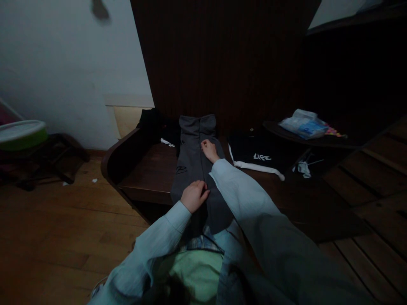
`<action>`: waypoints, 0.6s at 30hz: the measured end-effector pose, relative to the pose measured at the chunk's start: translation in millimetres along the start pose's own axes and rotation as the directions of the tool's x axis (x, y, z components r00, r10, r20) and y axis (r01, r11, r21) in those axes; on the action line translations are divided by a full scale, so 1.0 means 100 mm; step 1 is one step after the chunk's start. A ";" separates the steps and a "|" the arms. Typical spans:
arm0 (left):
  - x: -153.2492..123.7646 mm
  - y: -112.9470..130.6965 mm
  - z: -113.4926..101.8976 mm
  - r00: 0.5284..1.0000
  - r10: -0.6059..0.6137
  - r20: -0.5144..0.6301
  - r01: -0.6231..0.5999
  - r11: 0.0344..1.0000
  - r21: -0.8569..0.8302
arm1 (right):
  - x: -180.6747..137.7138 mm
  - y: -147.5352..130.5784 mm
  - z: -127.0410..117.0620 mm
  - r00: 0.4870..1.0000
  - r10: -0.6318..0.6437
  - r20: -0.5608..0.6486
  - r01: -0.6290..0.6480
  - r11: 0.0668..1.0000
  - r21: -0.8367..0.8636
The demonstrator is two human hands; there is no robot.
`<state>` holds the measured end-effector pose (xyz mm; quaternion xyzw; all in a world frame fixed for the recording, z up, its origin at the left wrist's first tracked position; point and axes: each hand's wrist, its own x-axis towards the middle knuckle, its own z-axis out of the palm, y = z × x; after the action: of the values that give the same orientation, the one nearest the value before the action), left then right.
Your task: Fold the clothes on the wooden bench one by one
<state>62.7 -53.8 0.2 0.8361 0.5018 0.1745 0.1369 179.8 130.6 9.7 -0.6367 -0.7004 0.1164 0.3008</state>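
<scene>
Green-rimmed basin (20, 133) on low stand at far left, by white wall. Dark wooden bench (143, 169) at centre, grey trousers (190, 163) laid lengthwise on it, lower end hanging over near edge. Left hand (193, 196) rests on trousers near bench edge, fingers together, curled against cloth. Right hand (209, 150) farther up on trousers, fingers together, pressed flat on centre seam. Black garment with white "LIFE" lettering (259, 159) lies right of trousers. Plastic packet (303, 124) on round shelf at right.

Two hands — left (193, 195), right (209, 150); one grey garment (190, 163); one black shirt (257, 157).
</scene>
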 end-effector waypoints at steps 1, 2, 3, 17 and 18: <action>0.00 -0.01 -0.01 1.000 0.005 0.005 -0.005 1.000 -0.025 | -0.02 -0.01 -0.01 1.000 -0.028 0.014 0.028 1.000 0.012; -0.01 -0.03 -0.01 1.000 0.011 0.013 -0.010 0.999 -0.050 | -0.03 -0.02 -0.01 0.998 -0.058 0.032 0.058 0.998 0.016; 0.00 -0.04 -0.02 1.000 0.017 0.023 -0.016 0.997 -0.074 | -0.06 -0.03 -0.01 0.995 -0.083 0.047 0.083 0.996 0.014; 0.60 -1.06 -0.45 0.846 -0.469 -0.252 0.486 0.874 0.005 | -0.41 -0.07 0.22 0.919 -0.252 0.303 0.326 0.919 -0.223; 0.58 -1.09 -0.44 0.854 -0.464 -0.236 0.477 0.879 0.002 | -0.40 -0.07 0.22 0.919 -0.253 0.303 0.327 0.918 -0.224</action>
<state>-17.4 50.4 4.7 0.6660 0.7083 0.2156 0.0915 161.7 95.4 -14.7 -0.5381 -0.8311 0.0583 0.1277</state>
